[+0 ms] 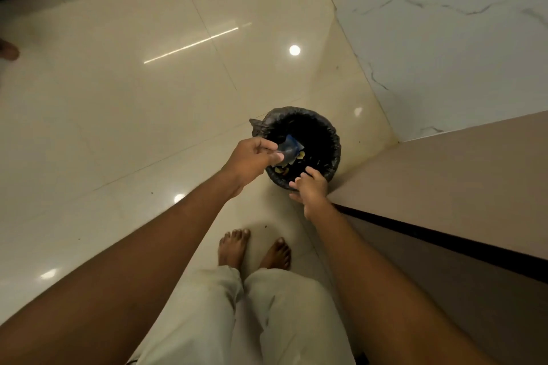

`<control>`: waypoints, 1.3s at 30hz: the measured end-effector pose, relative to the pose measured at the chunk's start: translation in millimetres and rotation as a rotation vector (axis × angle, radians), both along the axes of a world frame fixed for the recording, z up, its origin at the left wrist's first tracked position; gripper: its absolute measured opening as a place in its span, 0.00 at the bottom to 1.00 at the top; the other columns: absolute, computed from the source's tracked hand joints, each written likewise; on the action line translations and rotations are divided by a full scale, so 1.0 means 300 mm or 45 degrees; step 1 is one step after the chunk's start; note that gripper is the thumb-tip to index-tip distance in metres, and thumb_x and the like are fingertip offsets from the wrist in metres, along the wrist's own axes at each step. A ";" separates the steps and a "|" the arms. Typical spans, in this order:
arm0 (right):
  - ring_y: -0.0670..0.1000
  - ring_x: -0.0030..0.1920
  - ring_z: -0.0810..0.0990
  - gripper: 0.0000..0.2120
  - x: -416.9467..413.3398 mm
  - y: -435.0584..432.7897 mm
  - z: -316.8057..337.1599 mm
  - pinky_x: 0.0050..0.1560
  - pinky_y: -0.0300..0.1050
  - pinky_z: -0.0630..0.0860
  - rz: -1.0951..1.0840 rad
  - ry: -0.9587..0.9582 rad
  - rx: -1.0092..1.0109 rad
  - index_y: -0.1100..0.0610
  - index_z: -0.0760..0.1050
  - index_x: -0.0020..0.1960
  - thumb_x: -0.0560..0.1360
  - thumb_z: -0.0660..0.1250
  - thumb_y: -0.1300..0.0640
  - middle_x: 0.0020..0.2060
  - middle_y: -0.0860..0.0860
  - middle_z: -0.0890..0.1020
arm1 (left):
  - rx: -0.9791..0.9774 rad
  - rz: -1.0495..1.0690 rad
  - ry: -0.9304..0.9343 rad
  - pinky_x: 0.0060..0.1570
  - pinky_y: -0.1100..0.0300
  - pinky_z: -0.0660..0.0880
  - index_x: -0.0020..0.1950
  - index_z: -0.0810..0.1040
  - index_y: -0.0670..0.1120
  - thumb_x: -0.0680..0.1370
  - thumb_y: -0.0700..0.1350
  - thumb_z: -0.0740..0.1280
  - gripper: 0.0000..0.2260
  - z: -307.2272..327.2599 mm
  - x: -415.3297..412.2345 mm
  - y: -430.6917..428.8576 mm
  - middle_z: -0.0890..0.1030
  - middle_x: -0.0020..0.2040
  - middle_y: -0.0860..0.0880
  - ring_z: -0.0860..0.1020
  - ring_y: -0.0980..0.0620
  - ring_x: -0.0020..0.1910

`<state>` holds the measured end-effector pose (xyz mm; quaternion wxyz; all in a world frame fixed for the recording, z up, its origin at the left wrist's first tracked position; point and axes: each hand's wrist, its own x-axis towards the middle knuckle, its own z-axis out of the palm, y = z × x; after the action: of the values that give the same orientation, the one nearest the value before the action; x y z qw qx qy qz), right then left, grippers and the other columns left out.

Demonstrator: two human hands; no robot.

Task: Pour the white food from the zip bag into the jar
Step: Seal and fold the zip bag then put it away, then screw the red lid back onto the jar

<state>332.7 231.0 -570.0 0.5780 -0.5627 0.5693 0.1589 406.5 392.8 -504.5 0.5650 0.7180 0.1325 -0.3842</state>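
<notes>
My left hand [252,158] pinches a small clear zip bag [288,149] with a blue strip, holding it over the open mouth of a black-lined waste bin [323,127] on the floor. The bag looks crumpled and I see no white food in it. My right hand [311,187] hovers at the bin's near rim with fingers loosely curled and nothing in it. No jar is in view.
The bin stands in a floor corner beside a beige cabinet side [444,175] on the right and a marbled wall [444,53] behind. Scraps lie inside the bin. My bare feet [255,249] stand on glossy cream tiles [133,83]. Another person's foot [9,50] shows at far left.
</notes>
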 end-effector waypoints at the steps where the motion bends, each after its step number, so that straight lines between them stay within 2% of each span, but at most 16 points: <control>1: 0.58 0.65 0.81 0.25 -0.026 0.016 0.049 0.65 0.58 0.80 0.191 -0.057 -0.108 0.57 0.68 0.78 0.82 0.64 0.68 0.70 0.57 0.77 | 0.009 0.012 -0.006 0.41 0.66 0.76 0.60 0.83 0.44 0.78 0.42 0.76 0.11 0.046 -0.015 0.005 0.85 0.50 0.51 0.81 0.61 0.47; 3: 0.57 0.67 0.79 0.22 -0.082 0.043 0.193 0.67 0.53 0.77 0.506 -0.120 -0.285 0.56 0.71 0.75 0.82 0.66 0.63 0.69 0.56 0.78 | 0.037 0.023 -0.031 0.43 0.66 0.74 0.58 0.83 0.43 0.79 0.39 0.75 0.09 0.168 -0.052 0.017 0.85 0.50 0.50 0.81 0.60 0.46; 6: 0.55 0.66 0.79 0.20 -0.143 0.089 0.438 0.62 0.47 0.75 0.658 -0.191 -0.403 0.56 0.73 0.74 0.82 0.66 0.58 0.68 0.55 0.79 | 0.095 -0.004 -0.087 0.44 0.68 0.73 0.58 0.84 0.42 0.79 0.37 0.73 0.07 0.372 -0.118 0.039 0.86 0.51 0.47 0.81 0.57 0.46; 9: 0.54 0.67 0.79 0.18 -0.206 0.109 0.708 0.68 0.48 0.75 0.609 -0.295 -0.411 0.59 0.75 0.73 0.83 0.64 0.59 0.67 0.56 0.81 | 0.113 -0.070 -0.168 0.47 0.68 0.74 0.56 0.85 0.44 0.80 0.39 0.73 0.06 0.602 -0.193 0.050 0.86 0.51 0.46 0.82 0.55 0.49; 12: 0.51 0.67 0.79 0.18 -0.282 0.115 0.948 0.70 0.48 0.75 0.579 -0.381 -0.404 0.59 0.76 0.73 0.84 0.64 0.59 0.67 0.54 0.82 | 0.071 -0.111 -0.225 0.49 0.67 0.75 0.54 0.86 0.48 0.79 0.40 0.73 0.05 0.800 -0.265 0.056 0.87 0.51 0.47 0.83 0.54 0.50; 15: 0.47 0.64 0.79 0.17 -0.369 0.114 1.152 0.70 0.49 0.76 0.567 -0.444 -0.432 0.55 0.76 0.72 0.84 0.65 0.56 0.66 0.50 0.82 | 0.030 -0.165 -0.296 0.50 0.64 0.76 0.53 0.86 0.50 0.79 0.40 0.73 0.06 0.968 -0.340 0.055 0.87 0.49 0.50 0.83 0.56 0.48; 18: 0.48 0.63 0.80 0.17 -0.456 0.086 1.291 0.68 0.52 0.78 0.600 -0.503 -0.560 0.53 0.76 0.72 0.84 0.66 0.53 0.65 0.49 0.82 | 0.043 -0.236 -0.440 0.52 0.64 0.77 0.52 0.85 0.51 0.80 0.40 0.72 0.06 1.069 -0.419 0.036 0.87 0.48 0.55 0.83 0.63 0.48; 21: 0.46 0.61 0.79 0.17 -0.564 0.011 1.387 0.63 0.48 0.78 0.641 -0.514 -0.849 0.50 0.75 0.71 0.84 0.64 0.48 0.64 0.48 0.81 | 0.013 -0.359 -0.591 0.50 0.70 0.76 0.52 0.85 0.53 0.80 0.41 0.72 0.07 1.136 -0.487 -0.025 0.85 0.47 0.62 0.82 0.67 0.49; 23: 0.42 0.59 0.76 0.15 -0.656 -0.049 1.440 0.59 0.44 0.77 0.607 -0.514 -1.090 0.50 0.75 0.69 0.84 0.63 0.48 0.62 0.48 0.80 | -0.056 -0.460 -0.636 0.47 0.75 0.76 0.53 0.83 0.57 0.80 0.43 0.73 0.08 1.177 -0.525 -0.095 0.84 0.50 0.66 0.82 0.67 0.51; 25: 0.43 0.56 0.76 0.15 -0.749 -0.117 1.479 0.55 0.44 0.79 0.540 -0.502 -1.276 0.51 0.75 0.68 0.83 0.64 0.50 0.60 0.49 0.81 | -0.143 -0.544 -0.642 0.47 0.75 0.77 0.52 0.82 0.59 0.80 0.42 0.73 0.10 1.217 -0.555 -0.194 0.84 0.50 0.66 0.82 0.65 0.51; 29: 0.47 0.61 0.79 0.18 -0.905 -0.256 1.526 0.55 0.41 0.77 0.364 -0.358 -1.435 0.53 0.76 0.70 0.81 0.67 0.51 0.62 0.49 0.81 | -0.258 -0.707 -0.678 0.49 0.71 0.78 0.51 0.81 0.60 0.79 0.41 0.74 0.12 1.284 -0.611 -0.426 0.86 0.49 0.62 0.84 0.61 0.49; 33: 0.51 0.61 0.80 0.16 -1.088 -0.431 1.566 0.54 0.47 0.80 0.157 -0.275 -1.586 0.54 0.79 0.67 0.80 0.70 0.53 0.60 0.49 0.83 | -0.349 -0.872 -0.757 0.47 0.74 0.76 0.51 0.82 0.57 0.77 0.39 0.75 0.12 1.319 -0.725 -0.677 0.85 0.50 0.61 0.83 0.62 0.48; 36: 0.52 0.60 0.81 0.16 -1.258 -0.568 1.571 0.55 0.51 0.82 0.070 -0.202 -1.621 0.55 0.80 0.66 0.79 0.71 0.54 0.59 0.50 0.83 | -0.370 -0.989 -0.756 0.50 0.67 0.77 0.57 0.82 0.54 0.76 0.41 0.78 0.13 1.323 -0.851 -0.851 0.85 0.53 0.58 0.82 0.61 0.54; 39: 0.51 0.60 0.81 0.15 -1.428 -0.710 1.562 0.56 0.47 0.80 0.010 -0.152 -1.671 0.53 0.79 0.66 0.79 0.72 0.54 0.60 0.51 0.83 | -0.400 -1.111 -0.748 0.56 0.64 0.76 0.65 0.78 0.54 0.76 0.45 0.78 0.19 1.327 -0.992 -1.022 0.81 0.61 0.59 0.78 0.61 0.62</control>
<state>-95.6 18.0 -101.4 0.1450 -0.8082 0.5129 -0.2504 109.1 86.1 -106.3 0.4669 0.6905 -0.3998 -0.3813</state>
